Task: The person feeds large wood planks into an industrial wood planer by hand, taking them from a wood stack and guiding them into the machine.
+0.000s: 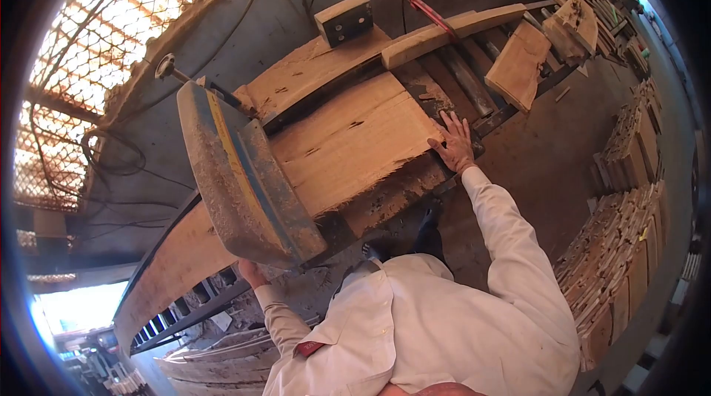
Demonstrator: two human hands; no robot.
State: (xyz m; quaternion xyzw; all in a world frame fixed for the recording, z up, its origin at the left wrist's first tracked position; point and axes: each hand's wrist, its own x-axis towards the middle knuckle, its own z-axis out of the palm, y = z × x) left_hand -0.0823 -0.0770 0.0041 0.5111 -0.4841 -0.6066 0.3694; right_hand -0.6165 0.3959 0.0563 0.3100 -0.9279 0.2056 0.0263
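Board (348,137) lies flat beside the dusty guard (222,174). Right hand (454,145) is at its end, fingers spread wide, thumb out. Left hand (253,274) is by the guard's lower edge (fingers mostly hidden, can't tell how wide).

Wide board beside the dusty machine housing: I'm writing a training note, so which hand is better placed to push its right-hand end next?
Right, I'd judge. The right hand is spread at the wide board's right-hand end, while the left hand is past the machine housing, partly hidden.
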